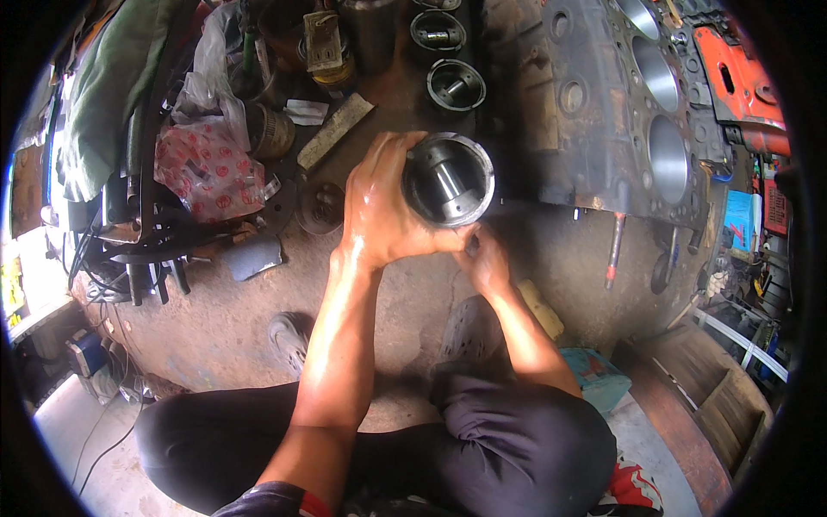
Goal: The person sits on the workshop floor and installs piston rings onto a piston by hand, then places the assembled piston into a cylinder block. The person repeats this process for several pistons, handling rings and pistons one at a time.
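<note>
My left hand (376, 202) is wrapped round a metal piston (473, 156), with its hollow underside and wrist pin facing up. Just below the piston's near rim is my right hand (488, 261), fingers curled and partly hidden behind the left thumb. Whatever it may grip cannot be made out. Beyond them a second piston (481, 89) stands on the floor, also hollow side up, and another piston (460, 36) sits behind that one.
To the right lies a large engine block (594, 112) with open cylinder bores. A red metal part (732, 73) is beyond it. At left are a pink-and-white plastic bag (202, 168), a green cloth (108, 77) and a flat bar (336, 133). A teal box (597, 376) sits beside my right knee.
</note>
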Action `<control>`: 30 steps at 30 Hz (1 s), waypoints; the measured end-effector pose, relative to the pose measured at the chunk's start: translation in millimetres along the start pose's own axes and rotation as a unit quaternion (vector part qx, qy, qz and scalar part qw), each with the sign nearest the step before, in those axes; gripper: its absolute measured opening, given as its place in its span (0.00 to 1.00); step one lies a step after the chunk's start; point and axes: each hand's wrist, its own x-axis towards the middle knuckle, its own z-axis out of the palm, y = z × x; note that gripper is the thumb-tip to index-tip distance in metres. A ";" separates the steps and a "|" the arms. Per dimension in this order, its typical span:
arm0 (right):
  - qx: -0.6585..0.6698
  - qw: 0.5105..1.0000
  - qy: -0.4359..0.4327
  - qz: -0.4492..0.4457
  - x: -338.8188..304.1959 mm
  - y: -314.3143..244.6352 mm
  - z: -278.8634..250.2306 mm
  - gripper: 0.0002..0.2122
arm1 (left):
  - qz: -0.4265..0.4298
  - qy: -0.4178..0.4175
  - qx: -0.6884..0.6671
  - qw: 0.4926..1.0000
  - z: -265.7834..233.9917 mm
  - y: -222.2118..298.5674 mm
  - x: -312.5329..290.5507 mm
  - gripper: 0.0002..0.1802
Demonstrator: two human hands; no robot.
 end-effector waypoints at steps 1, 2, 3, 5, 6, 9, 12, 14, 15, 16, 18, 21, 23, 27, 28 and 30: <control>0.006 1.000 0.001 -0.004 -0.3 0.6 -0.1 0.19 | 0.003 0.002 -0.002 1.000 0.2 0.2 -0.1 0.50; 0.000 1.000 0.001 -0.004 -0.7 1.1 -0.2 0.19 | 0.006 0.004 -0.005 1.000 0.4 0.3 -0.4 0.50; -0.005 1.000 0.002 -0.004 -0.9 1.5 -0.2 0.19 | 0.005 0.002 -0.011 1.000 0.5 0.1 -1.1 0.50; -0.011 1.000 0.005 -0.012 -0.7 2.4 0.1 0.19 | 0.003 -0.001 -0.023 1.000 1.1 -1.8 -3.4 0.51; -0.012 1.000 0.008 -0.019 -0.2 3.1 0.5 0.19 | -0.024 0.000 -0.046 0.999 2.3 -3.1 -5.4 0.51; -0.002 0.999 0.016 -0.030 1.3 5.1 1.9 0.20 | -0.130 0.028 -0.146 0.980 11.2 -5.5 -15.5 0.47; 0.016 1.000 0.012 -0.021 1.1 6.5 2.7 0.20 | -0.341 0.031 -0.532 0.775 26.1 -3.4 -28.8 0.46; 0.009 0.999 0.023 -0.027 -0.5 6.1 2.0 0.19 | -0.390 0.048 -0.682 0.617 39.3 4.9 -38.9 0.51; -0.010 0.999 0.028 -0.042 -1.4 5.5 2.0 0.19 | -0.396 0.067 -0.747 0.529 47.3 11.8 -43.8 0.53; -0.028 0.998 0.035 -0.050 -1.6 4.8 1.6 0.19 | -0.399 0.056 -0.780 0.478 51.9 16.1 -47.3 0.57; -0.016 0.999 0.023 -0.042 -2.0 3.5 0.2 0.19 | -0.355 0.029 -0.876 0.325 56.5 22.6 -52.5 0.57; -0.006 0.998 0.027 -0.055 -0.7 2.8 -2.0 0.19 | -0.320 0.022 -0.923 0.211 59.0 26.4 -51.0 0.57; -0.010 0.998 0.028 -0.054 -1.1 3.1 -3.6 0.19 | -0.313 0.022 -0.934 0.172 59.4 31.8 -49.6 0.57; -0.016 0.998 0.028 -0.046 -1.5 3.8 -5.0 0.19 | -0.330 0.015 -0.934 0.139 62.2 47.9 -47.1 0.56; -0.016 0.998 0.027 -0.046 -0.8 4.2 -5.3 0.19 | -0.337 0.013 -0.930 0.145 62.3 50.5 -46.9 0.56; -0.014 0.999 0.025 -0.044 -0.2 4.3 -5.6 0.19 | -0.350 0.008 -0.924 0.156 64.3 54.0 -46.2 0.55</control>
